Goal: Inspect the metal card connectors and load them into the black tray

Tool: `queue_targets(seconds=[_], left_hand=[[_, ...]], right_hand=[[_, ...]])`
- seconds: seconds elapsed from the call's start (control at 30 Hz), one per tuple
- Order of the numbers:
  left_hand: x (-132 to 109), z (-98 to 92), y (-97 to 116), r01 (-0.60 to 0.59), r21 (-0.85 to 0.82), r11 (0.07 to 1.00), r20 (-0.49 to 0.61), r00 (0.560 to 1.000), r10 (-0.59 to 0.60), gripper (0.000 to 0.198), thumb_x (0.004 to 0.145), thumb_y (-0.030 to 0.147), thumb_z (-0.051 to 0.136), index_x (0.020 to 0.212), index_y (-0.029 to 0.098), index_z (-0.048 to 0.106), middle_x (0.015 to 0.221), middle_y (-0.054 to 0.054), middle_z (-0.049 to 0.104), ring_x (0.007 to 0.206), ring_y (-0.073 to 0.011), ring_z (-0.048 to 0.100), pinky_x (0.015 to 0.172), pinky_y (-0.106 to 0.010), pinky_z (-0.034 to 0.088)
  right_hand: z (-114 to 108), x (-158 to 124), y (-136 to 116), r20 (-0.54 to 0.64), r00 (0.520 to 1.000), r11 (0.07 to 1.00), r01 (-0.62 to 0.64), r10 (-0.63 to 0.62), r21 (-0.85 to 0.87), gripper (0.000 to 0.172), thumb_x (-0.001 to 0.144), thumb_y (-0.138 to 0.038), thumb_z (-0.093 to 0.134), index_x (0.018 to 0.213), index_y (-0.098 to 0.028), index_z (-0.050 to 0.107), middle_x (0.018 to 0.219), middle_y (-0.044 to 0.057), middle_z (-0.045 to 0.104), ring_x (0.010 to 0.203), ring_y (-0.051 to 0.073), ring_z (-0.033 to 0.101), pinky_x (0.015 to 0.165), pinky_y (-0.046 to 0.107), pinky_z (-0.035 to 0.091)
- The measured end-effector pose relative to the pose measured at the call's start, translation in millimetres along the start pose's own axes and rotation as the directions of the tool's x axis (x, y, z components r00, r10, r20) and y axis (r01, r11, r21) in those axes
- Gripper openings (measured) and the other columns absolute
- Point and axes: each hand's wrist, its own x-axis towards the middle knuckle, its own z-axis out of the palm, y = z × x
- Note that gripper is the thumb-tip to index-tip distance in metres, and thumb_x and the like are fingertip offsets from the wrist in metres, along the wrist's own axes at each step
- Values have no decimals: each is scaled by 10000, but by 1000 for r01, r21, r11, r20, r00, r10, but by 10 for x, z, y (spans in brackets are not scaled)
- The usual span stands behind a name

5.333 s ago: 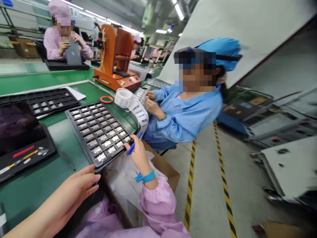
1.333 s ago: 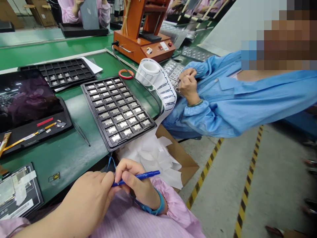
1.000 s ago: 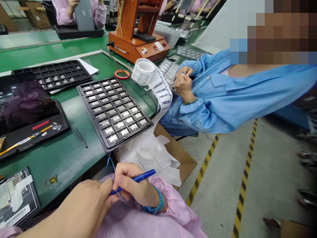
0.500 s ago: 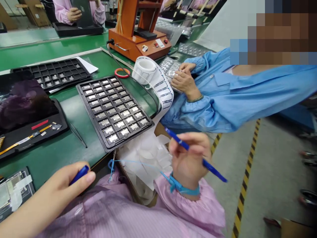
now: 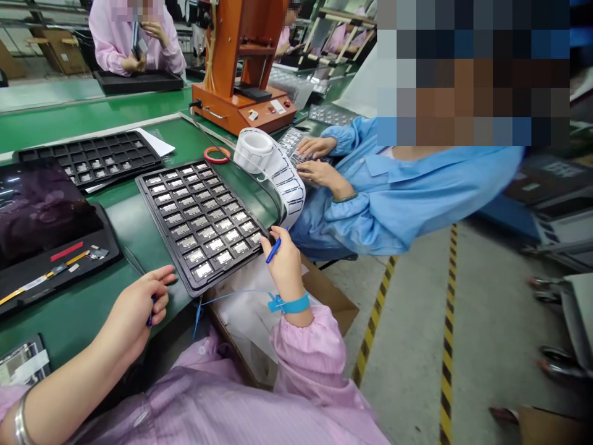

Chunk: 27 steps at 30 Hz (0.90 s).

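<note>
A black tray [image 5: 200, 227] with rows of small silvery metal parts lies tilted across the table's front edge. My right hand [image 5: 285, 259] is at its right corner, fingers closed round a slim blue pen [image 5: 274, 250]. The fingertips seem to touch the tray's rim. Near the left front corner is my left hand [image 5: 141, 303], its fingers curled round a short blue piece like a pen cap [image 5: 150, 316], mostly hidden. Its index finger points toward the tray's edge. A pair of tweezers [image 5: 133, 261] lies just beyond that hand.
Left are a black case with a dark screen [image 5: 41, 204] and another black tray [image 5: 92, 151]. Behind stand a label roll [image 5: 254, 151], red tape [image 5: 217, 154] and an orange press [image 5: 243, 108]. A co-worker in blue [image 5: 370, 191] sits right. A box [image 5: 331, 296] sits below.
My right hand has moved left and forward with the blue pen, up to the tray's corner. My left hand has moved forward to the tray, fingers curling. The view has shifted.
</note>
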Motion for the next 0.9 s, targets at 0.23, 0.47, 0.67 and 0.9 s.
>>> queue_targets(seconds=[0.23, 0.47, 0.67, 0.9], left_hand=[[-58, 130, -14, 63, 40, 997, 10, 998, -63, 492, 778, -52, 445, 1262, -26, 527, 737, -15, 539, 353, 4, 283, 312, -111, 222], [-77, 94, -45, 129, 40, 991, 18, 991, -130, 483, 809, 20, 504, 1291, 20, 529, 618, 19, 488, 346, -18, 292, 327, -103, 236], [-29, 39, -85, 145, 49, 988, 64, 987, -148, 504, 818, 86, 532, 1321, 53, 519, 558, 33, 449, 348, -41, 299, 348, -113, 246], [-100, 54, -74, 108, 77, 991, 14, 994, -109, 514, 749, 165, 609, 1259, 114, 587, 585, 31, 452, 397, -50, 310, 368, -109, 260]], right_hand=[[-51, -14, -164, 20, 996, 993, -83, 85, -79, 314, 900, -341, 578, 1142, -154, 652, 1037, 162, 744, 955, 309, 707, 856, 406, 524], [-103, -49, -321, 45, 989, 968, -125, 138, -216, 282, 922, -288, 591, 1163, -163, 667, 1050, 131, 747, 966, 280, 707, 862, 347, 502], [-154, -64, -386, 72, 982, 963, -156, 175, -218, 295, 917, -287, 609, 1185, -172, 659, 1055, 121, 745, 1000, 286, 699, 878, 345, 497], [-176, -45, -369, 49, 982, 978, -174, 181, -118, 281, 894, -275, 621, 1151, -170, 666, 1022, 137, 745, 983, 312, 702, 891, 404, 501]])
